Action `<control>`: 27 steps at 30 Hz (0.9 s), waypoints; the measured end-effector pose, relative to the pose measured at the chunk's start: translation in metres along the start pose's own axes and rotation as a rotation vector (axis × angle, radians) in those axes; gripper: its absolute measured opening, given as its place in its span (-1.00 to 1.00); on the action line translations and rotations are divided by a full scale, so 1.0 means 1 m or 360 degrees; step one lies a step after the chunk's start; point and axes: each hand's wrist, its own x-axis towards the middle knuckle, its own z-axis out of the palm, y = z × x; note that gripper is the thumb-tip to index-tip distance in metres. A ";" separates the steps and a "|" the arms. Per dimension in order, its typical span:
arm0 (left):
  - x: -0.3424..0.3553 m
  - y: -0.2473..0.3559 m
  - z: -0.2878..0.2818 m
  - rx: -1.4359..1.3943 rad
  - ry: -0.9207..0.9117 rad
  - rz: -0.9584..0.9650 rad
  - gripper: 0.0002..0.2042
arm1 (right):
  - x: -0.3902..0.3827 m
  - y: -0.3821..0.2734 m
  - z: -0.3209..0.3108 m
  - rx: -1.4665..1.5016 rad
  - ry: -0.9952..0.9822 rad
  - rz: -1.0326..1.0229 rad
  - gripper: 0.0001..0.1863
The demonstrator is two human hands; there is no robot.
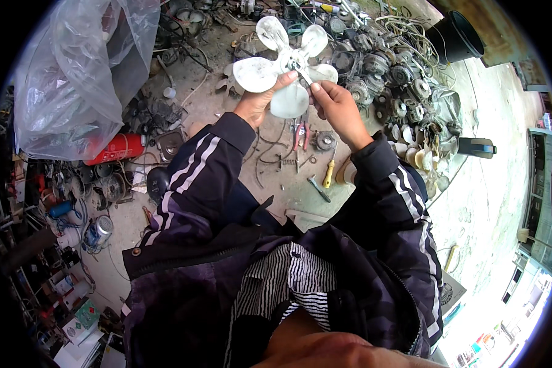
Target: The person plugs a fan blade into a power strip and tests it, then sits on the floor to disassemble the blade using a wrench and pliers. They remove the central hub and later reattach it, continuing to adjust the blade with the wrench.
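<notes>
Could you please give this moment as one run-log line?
left hand: holds white five-bladed fan | right hand: holds slim tool near hub | floor: red-handled pliers, yellow-handled screwdriver

Pliers on flr; motor pile back R of fan, bag L.

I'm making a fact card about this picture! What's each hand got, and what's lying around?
Left hand: holding a white five-bladed fan
Right hand: gripping a slim shiny tool, its end by the fan's middle
Floor: red-handled pliers and a yellow-handled tool
Upper right: a heap of round metal parts and a black bucket
Upper left: a see-through plastic bag beside a red cylinder
</notes>
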 end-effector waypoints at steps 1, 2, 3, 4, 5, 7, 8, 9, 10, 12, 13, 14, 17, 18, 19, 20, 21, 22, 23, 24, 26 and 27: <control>0.000 -0.001 0.000 0.0009 0.0009 0.0016 -0.60 | -0.001 -0.001 0.001 -0.0028 0.0022 -0.0010 -0.73; 0.000 -0.002 0.000 0.0018 0.0018 0.0033 -0.60 | -0.002 -0.002 0.002 -0.0055 0.0044 -0.0021 -0.73; 0.001 -0.003 -0.001 0.0058 0.0036 0.0071 -0.60 | -0.004 -0.003 0.003 -0.0063 0.0051 -0.0002 -0.73; 0.001 -0.004 -0.001 0.0100 0.0056 0.0108 -0.60 | -0.006 -0.005 0.005 -0.0068 0.0059 0.0017 -0.72; 0.001 -0.004 -0.001 0.0142 0.0075 0.0145 -0.61 | -0.007 -0.007 0.006 -0.0073 0.0066 0.0036 -0.72; 0.000 -0.002 0.001 0.0180 0.0103 0.0183 -0.63 | -0.004 -0.004 0.004 -0.0147 0.0081 -0.0050 -0.71; -0.001 -0.001 0.002 0.0224 0.0107 0.0204 -0.63 | -0.003 -0.003 0.002 -0.0186 0.0092 -0.0091 -0.71; -0.002 0.001 0.004 0.0268 0.0111 0.0225 -0.64 | -0.003 -0.003 0.001 -0.0173 0.0086 -0.0087 -0.70; -0.003 0.003 0.005 0.0265 0.0110 0.0225 -0.65 | -0.003 -0.004 0.000 -0.0161 0.0076 -0.0082 -0.70; -0.006 0.005 0.007 0.0259 0.0106 0.0226 -0.66 | -0.002 -0.003 -0.003 -0.0219 0.0089 -0.0122 -0.69; -0.006 0.006 0.007 0.0289 0.0088 0.0239 -0.66 | -0.002 -0.002 -0.004 -0.0288 0.0114 -0.0170 -0.69; -0.006 0.007 0.007 0.0319 0.0070 0.0252 -0.67 | -0.003 -0.002 -0.004 -0.0358 0.0139 -0.0217 -0.69; -0.005 0.004 0.006 0.0393 0.0097 0.0294 -0.68 | -0.006 -0.001 0.003 -0.0543 0.0335 -0.0316 -0.71; -0.004 0.002 0.005 0.0414 0.0119 0.0309 -0.68 | -0.006 -0.001 0.003 -0.0616 0.0349 -0.0364 -0.72; -0.003 0.001 0.004 0.0420 0.0136 0.0302 -0.68 | -0.006 0.000 0.003 -0.0692 0.0364 -0.0412 -0.72; -0.002 -0.001 0.003 0.0425 0.0153 0.0295 -0.67 | -0.006 -0.001 0.004 -0.0767 0.0379 -0.0460 -0.73; -0.002 -0.002 0.002 0.0430 0.0170 0.0289 -0.67 | -0.007 -0.004 0.002 -0.0816 0.0360 -0.0416 -0.73; -0.003 -0.001 0.002 0.0432 0.0162 0.0256 -0.66 | -0.008 -0.011 0.001 -0.0861 0.0340 -0.0374 -0.73; -0.005 0.001 0.002 0.0435 0.0154 0.0223 -0.65 | -0.009 -0.015 0.001 -0.0905 0.0319 -0.0331 -0.73; -0.007 0.003 0.002 0.0437 0.0147 0.0190 -0.65 | -0.008 -0.014 0.001 -0.0857 0.0299 -0.0344 -0.73; -0.011 0.007 0.007 0.0425 0.0146 0.0176 -0.64 | -0.008 -0.011 -0.001 -0.0772 0.0276 -0.0364 -0.72; -0.012 0.008 0.008 0.0420 0.0146 0.0168 -0.63 | -0.009 -0.008 0.000 -0.0661 0.0244 -0.0308 -0.72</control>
